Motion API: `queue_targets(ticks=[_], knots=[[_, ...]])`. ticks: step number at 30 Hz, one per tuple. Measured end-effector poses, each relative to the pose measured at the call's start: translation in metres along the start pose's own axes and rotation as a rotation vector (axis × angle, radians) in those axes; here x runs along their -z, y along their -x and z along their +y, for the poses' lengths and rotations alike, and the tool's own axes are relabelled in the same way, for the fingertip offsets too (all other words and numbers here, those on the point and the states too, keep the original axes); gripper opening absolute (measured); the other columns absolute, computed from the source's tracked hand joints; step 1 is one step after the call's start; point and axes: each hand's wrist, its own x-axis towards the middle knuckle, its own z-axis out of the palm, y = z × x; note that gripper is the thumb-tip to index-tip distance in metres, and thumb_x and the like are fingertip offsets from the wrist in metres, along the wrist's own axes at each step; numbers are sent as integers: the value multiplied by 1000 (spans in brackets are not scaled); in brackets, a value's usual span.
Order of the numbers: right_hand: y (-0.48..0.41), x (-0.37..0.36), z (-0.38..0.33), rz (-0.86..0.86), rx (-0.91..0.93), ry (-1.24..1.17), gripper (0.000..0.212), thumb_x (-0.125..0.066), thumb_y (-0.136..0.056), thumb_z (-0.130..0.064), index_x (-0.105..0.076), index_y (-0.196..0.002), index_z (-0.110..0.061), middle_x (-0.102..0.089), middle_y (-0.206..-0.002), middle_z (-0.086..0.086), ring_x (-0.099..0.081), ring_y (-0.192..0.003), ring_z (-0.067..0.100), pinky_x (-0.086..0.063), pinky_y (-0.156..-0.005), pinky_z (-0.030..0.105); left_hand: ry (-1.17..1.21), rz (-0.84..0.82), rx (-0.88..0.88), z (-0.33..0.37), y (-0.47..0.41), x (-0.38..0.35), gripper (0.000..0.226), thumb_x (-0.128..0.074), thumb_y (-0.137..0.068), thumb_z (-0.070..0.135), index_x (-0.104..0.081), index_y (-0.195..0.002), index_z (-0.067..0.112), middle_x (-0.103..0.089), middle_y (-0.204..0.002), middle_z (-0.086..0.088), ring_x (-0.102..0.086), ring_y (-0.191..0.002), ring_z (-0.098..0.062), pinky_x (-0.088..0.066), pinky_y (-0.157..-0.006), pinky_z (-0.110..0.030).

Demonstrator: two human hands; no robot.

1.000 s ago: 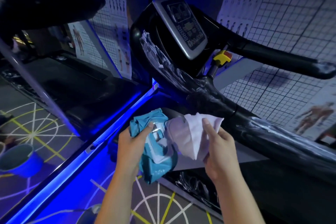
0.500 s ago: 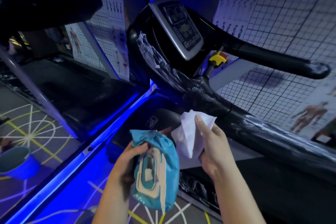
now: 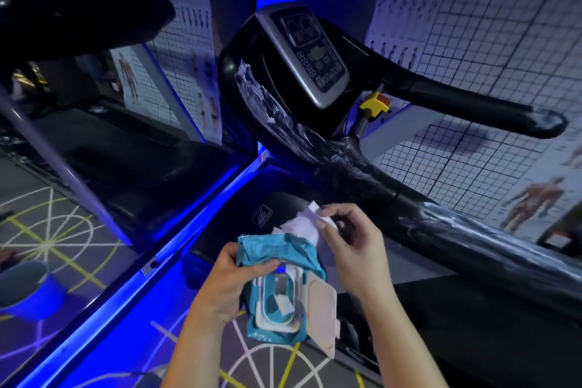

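Observation:
My left hand [image 3: 230, 280] grips a teal pack of wet wipes [image 3: 277, 309] low in the middle of the view. Its white flip lid [image 3: 321, 312] hangs open to the right, and a wipe shows in the opening. My right hand [image 3: 349, 246] pinches a crumpled white wipe [image 3: 304, 225] just above the pack. Behind both hands runs the black treadmill handlebar [image 3: 441, 224], smeared with white foam. The grey console panel [image 3: 305, 53] stands above it.
A yellow and red safety key [image 3: 374, 102] sits under the console. A second treadmill [image 3: 104, 167] stands to the left past a blue-lit strip [image 3: 201, 208]. A blue bucket [image 3: 28, 290] is on the patterned floor at far left. Gridded posters cover the walls.
The pack's lid has flipped open and the pack has turned face up in my left hand. My right hand has shifted the wipe from a loose hold to a fingertip pinch above the pack.

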Motion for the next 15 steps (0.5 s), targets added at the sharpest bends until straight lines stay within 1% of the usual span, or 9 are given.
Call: queue_targets(ticks=[1, 2, 4, 5, 7, 9, 10, 13, 15], knots=[[1, 1, -1, -14, 22, 9, 19, -69, -91, 2, -67, -90, -18, -70, -97, -4, -66, -91, 11, -48, -80, 19, 16, 18, 8, -2, -2, 3, 27, -105, -55, 10, -81, -56, 21, -74, -62, -2, -73, -56, -12, -60, -55, -24], [1, 2, -2, -25, 32, 6, 21, -67, -92, 4, -67, -89, -17, -70, -98, -4, -66, -94, 13, -48, -82, 19, 24, 31, 13, -1, -2, 4, 28, -105, -55, 7, -81, -67, 13, -75, -64, -3, -74, -57, -13, -60, -55, -25], [2, 5, -6, -40, 44, 3, 24, -61, -93, 8, -64, -87, -15, -70, -98, -4, -66, -97, 13, -48, -83, 17, -5, 27, 0, -5, -3, 11, 90, -112, -14, 32, -71, -87, -2, -76, -70, -9, -75, -60, -19, -61, -55, -28], [3, 5, -7, -36, 53, 9, 26, -59, -93, 10, -63, -86, -14, -70, -97, -5, -66, -97, 12, -47, -83, 17, 8, 31, -12, -5, -3, 13, 99, -109, 0, 39, -73, -83, -1, -76, -71, -11, -75, -60, -21, -61, -55, -29], [4, 9, -7, -8, 59, 32, 33, -55, -91, 16, -63, -82, -15, -69, -91, -5, -63, -86, 10, -45, -75, 17, -10, -15, -18, 0, -3, 9, 76, -109, -2, 41, -81, -65, 9, -76, -69, -11, -75, -59, -19, -61, -54, -28], [4, 11, -8, -7, 38, 62, 41, -52, -88, 16, -70, -79, -20, -68, -85, -5, -60, -75, 9, -42, -66, 19, -17, -94, -34, 8, 1, 0, 43, -112, -30, 27, -81, -58, 15, -76, -67, -8, -75, -58, -17, -61, -55, -25], [4, 11, -8, -31, 10, 77, 41, -54, -90, 11, -74, -82, -24, -68, -82, -8, -59, -72, 10, -42, -65, 22, -22, -114, -39, 10, 2, -4, 37, -112, -37, 21, -81, -57, 16, -76, -67, -8, -76, -58, -17, -60, -56, -25], [2, 11, -13, -157, -140, 43, 6, -75, -90, -25, -80, -91, -29, -59, -64, -18, -52, -65, 10, -45, -66, 28, -61, -165, -45, 12, 2, -10, 63, -109, -9, 45, -82, -59, 17, -77, -68, -9, -76, -60, -16, -61, -58, -23], [0, 13, -15, -182, -238, -35, 30, -87, -72, -50, -81, -91, -28, -72, -79, -14, -64, -77, 11, -54, -76, 35, -73, -198, -50, 13, 4, -12, 67, -107, -8, 51, -84, -61, 19, -78, -70, -8, -77, -62, -15, -61, -60, -23]])
